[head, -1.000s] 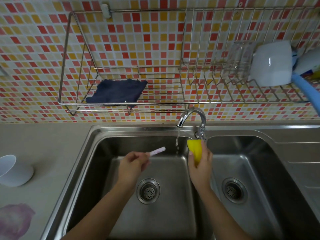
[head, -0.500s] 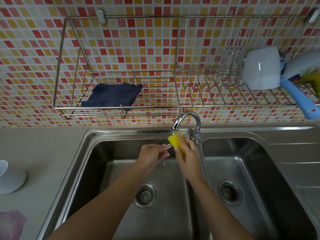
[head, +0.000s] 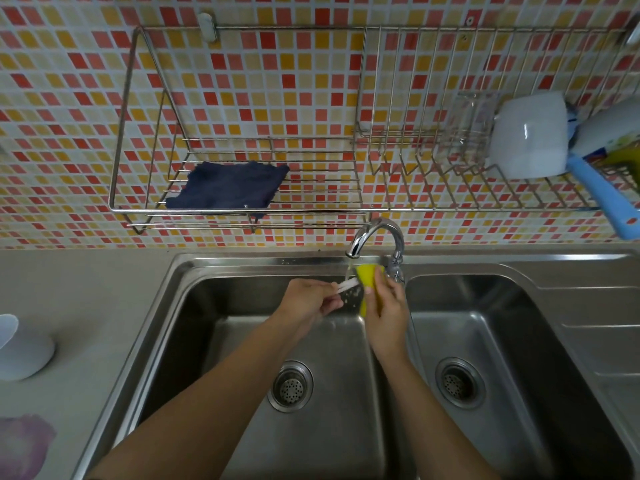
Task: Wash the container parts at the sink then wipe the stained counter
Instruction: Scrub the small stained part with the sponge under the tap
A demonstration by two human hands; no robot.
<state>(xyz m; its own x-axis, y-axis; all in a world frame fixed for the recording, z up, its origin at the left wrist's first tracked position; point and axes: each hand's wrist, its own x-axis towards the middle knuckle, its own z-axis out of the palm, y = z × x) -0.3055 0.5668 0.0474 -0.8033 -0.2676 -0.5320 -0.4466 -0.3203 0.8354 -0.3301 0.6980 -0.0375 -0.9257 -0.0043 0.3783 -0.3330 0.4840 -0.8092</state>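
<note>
I see left grip [head: 308, 301] pinching a thin white plastic strip [head: 348, 284], its free end in the water under the curved chrome tap [head: 377, 230]. Right grip [head: 386, 313] is wrapped round a yellow sponge [head: 369, 277] that touches the strip's end. Both are over the left basin of the steel double sink [head: 242, 261]. A white rounded container [head: 20, 351] sits on the grey desk [head: 86, 289] far left, with a purple stain [head: 20, 445] nearer me. A dark blue cloth [head: 228, 185] lies in the wall wire rack [head: 138, 209].
</note>
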